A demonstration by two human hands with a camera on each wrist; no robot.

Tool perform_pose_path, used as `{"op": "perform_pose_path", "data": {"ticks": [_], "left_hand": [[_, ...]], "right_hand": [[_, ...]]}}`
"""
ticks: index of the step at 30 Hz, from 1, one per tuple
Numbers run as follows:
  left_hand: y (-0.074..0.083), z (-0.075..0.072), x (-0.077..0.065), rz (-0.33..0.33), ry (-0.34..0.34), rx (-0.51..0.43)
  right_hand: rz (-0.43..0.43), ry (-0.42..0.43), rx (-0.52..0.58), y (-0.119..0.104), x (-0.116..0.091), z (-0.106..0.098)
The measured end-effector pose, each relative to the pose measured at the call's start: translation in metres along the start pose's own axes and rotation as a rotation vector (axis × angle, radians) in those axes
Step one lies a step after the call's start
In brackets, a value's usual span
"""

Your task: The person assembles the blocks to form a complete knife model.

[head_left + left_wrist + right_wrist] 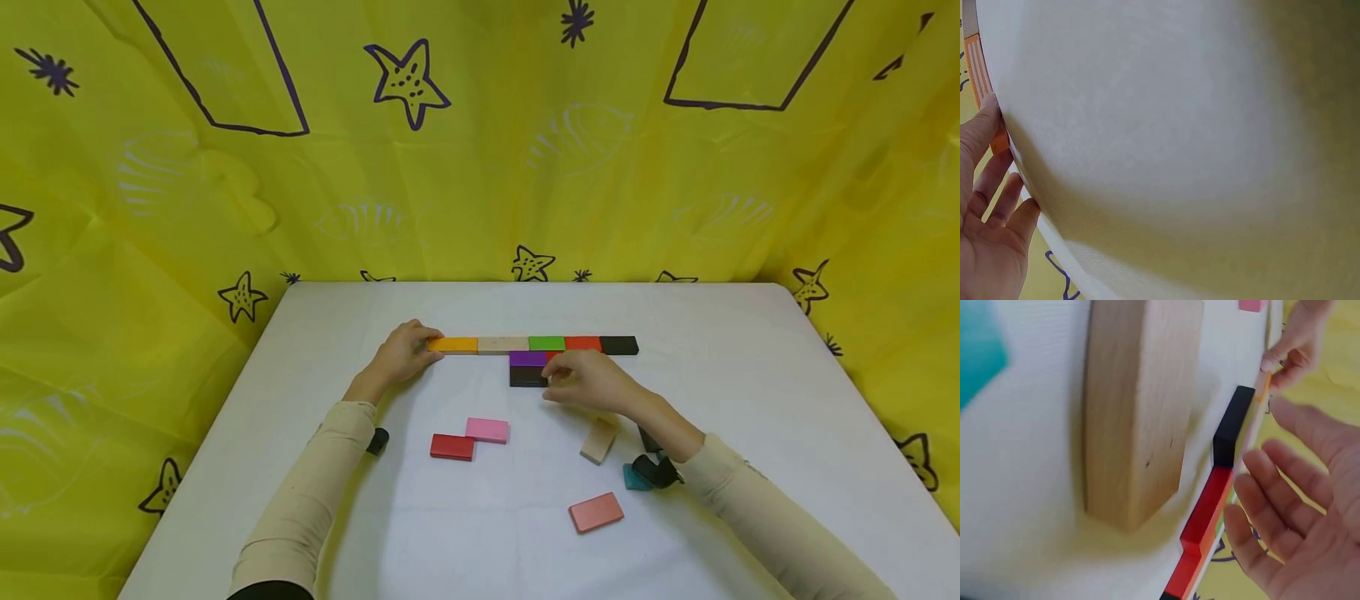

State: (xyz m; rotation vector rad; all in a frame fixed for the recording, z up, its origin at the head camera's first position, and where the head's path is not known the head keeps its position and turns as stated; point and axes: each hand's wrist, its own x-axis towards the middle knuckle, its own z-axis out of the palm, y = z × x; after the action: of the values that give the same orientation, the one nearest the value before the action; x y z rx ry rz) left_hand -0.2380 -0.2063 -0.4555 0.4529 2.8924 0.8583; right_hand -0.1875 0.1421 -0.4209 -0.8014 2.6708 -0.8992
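Observation:
A row of flat blocks lies across the table: an orange block [453, 346], a plain wood block [503, 345], a green block [547, 343], a red block [582, 343] and a black block [619, 345]. My left hand [406, 353] pinches the orange block's left end, thumb on its near side in the left wrist view. Against the row's near side sit a purple block [528, 359], a second black block [528, 377] and another red block [1207, 506]. Right over these is my right hand [592, 383], fingers loosely bent with nothing between them; it hides part of them.
Nearer on the white table [465, 533] lie a pink block [487, 430], a dark red block [452, 447], another wood block [598, 441] and a salmon block [596, 512]. A teal block [636, 477] is partly under the right wrist's camera. Yellow patterned cloth [480, 183] hangs around the table.

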Motion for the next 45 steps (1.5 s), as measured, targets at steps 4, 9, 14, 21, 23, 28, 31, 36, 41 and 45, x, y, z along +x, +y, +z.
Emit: {"op": "perform_pose_path", "data": {"ticks": [4,9,14,21,23,28,31,36,41,45], "left_hand": [[0.001,-0.001,0.000,0.006,0.000,-0.002],[0.000,-0.001,0.001,0.000,-0.005,0.003],[0.000,0.001,0.001,0.001,-0.002,-0.009],[0.000,0.002,0.001,-0.003,-0.011,-0.005],[0.000,0.002,0.001,-0.002,-0.011,-0.004],[-0.002,0.002,0.002,0.005,-0.005,0.002],[-0.003,0.002,0.002,0.009,-0.003,0.005],[-0.001,0.002,0.002,0.002,-0.004,0.001],[-0.001,0.001,0.002,0.006,-0.005,0.002],[-0.002,0.001,0.002,0.005,-0.007,0.005]], "right_hand": [[-0.004,-0.077,0.038,0.004,-0.013,-0.004],[-0.024,-0.101,0.050,0.010,-0.025,-0.007],[-0.064,-0.102,0.055,0.013,-0.037,-0.010],[-0.053,-0.131,0.052,0.019,-0.053,-0.011],[-0.067,-0.132,0.041,0.022,-0.057,-0.012],[-0.102,-0.134,0.031,0.028,-0.065,-0.014],[-0.106,-0.139,0.036,0.030,-0.068,-0.016],[-0.086,-0.154,0.047,0.032,-0.073,-0.017],[-0.059,-0.175,0.044,0.035,-0.076,-0.017],[-0.067,-0.159,0.026,0.037,-0.077,-0.017]]}}
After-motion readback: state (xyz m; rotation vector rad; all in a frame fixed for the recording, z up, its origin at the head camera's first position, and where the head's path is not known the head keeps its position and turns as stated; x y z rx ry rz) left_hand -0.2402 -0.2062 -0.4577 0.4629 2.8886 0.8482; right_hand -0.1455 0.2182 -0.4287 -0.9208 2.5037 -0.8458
